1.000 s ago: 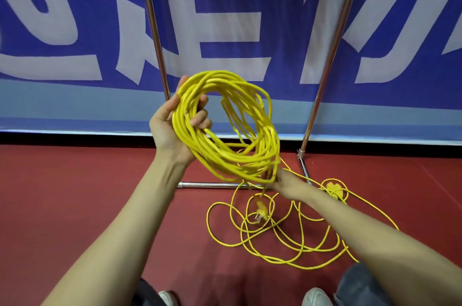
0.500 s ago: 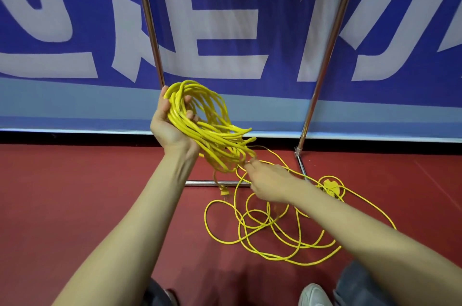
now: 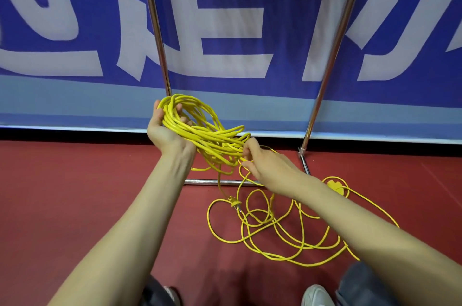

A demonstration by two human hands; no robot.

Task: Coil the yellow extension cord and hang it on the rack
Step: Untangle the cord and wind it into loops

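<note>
Yellow extension cord is partly coiled. A bundle of loops is held up in front of the rack, and the rest sprawls in loose loops on the floor at five o'clock from the bundle. A blue-and-white banner fills the twelve o'clock background above the red floor. The rack's two chrome uprights rise at eleven and one o'clock, joined by a low bar behind the hands. The left grip, palm up, has its fingers curled round the bundle's ten o'clock end. The right grip pinches strands at the four o'clock end. A socket block lies on the floor at three o'clock from the right wrist. A plug hangs on a strand at six o'clock from the bundle.
</note>
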